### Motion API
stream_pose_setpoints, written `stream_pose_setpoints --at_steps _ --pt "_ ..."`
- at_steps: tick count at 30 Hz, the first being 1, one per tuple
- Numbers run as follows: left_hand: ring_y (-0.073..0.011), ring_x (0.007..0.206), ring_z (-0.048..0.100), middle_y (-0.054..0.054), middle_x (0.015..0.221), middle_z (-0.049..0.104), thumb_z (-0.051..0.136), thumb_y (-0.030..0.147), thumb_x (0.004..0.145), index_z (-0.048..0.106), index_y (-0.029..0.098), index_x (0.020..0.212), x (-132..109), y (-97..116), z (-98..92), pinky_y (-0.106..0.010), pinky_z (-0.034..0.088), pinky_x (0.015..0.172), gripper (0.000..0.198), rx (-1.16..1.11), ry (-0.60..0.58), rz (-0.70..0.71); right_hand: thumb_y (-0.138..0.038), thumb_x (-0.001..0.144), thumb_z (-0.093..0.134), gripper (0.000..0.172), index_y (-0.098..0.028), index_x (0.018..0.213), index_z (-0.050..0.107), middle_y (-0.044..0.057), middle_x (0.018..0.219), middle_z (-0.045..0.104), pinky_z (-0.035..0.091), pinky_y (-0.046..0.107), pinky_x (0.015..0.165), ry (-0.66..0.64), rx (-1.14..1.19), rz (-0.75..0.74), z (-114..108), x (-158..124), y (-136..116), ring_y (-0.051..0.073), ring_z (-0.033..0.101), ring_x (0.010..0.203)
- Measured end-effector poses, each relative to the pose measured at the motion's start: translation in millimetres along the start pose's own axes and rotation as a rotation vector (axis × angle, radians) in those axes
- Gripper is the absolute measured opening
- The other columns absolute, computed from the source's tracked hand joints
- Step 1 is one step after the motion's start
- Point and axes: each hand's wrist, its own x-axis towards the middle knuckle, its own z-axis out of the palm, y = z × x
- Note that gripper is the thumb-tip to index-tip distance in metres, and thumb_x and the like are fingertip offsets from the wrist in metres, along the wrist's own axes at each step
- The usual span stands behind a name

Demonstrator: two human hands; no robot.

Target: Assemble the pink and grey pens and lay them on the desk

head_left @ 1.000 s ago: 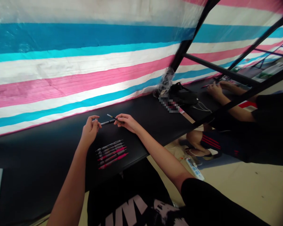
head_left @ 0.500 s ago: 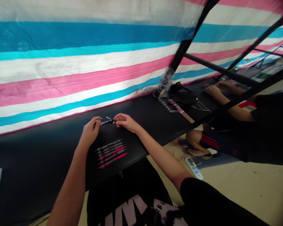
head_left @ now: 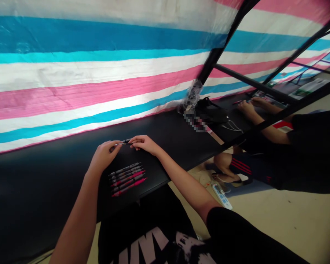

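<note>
Close together above the black tabletop, my two hands meet at a pen in parts. My left hand is closed, thumb and fingers pinching one end of the pen. A thin silvery piece shows beside its thumb tip. My right hand is closed too, its fingertips on the dark end of the pen parts; which part each hand grips is partly hidden. Nearer to me, several grey-black and pink pens lie side by side in a row.
Behind the table hangs a striped plastic sheet. A black bag, clear plastic wrap and a white cable lie to the right, by a black metal frame. Another person's hands work beyond. A power strip is on the floor.
My hands have come closer together over the pen parts. The thin piece that stuck up between them now lies nearly level by my left fingertips. The row of pens is unchanged.
</note>
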Motion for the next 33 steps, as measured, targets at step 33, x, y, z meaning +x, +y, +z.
stream_pose_setpoints --at_steps 33 --pt "-0.0253 0.088 0.064 -0.008 0.09 0.073 0.053 0.047 0.097 0.08 0.02 0.109 -0.8 4.6 -5.5 -0.035 0.048 0.08 0.04 0.172 -0.04 0.026 -0.029 0.079 0.074 0.027 -0.013 0.101 0.076 0.008 0.09 0.078 0.054 0.027 0.068 -0.011 -0.073 -0.022 5.6 0.0 -2.2 0.016 0.068 0.075"
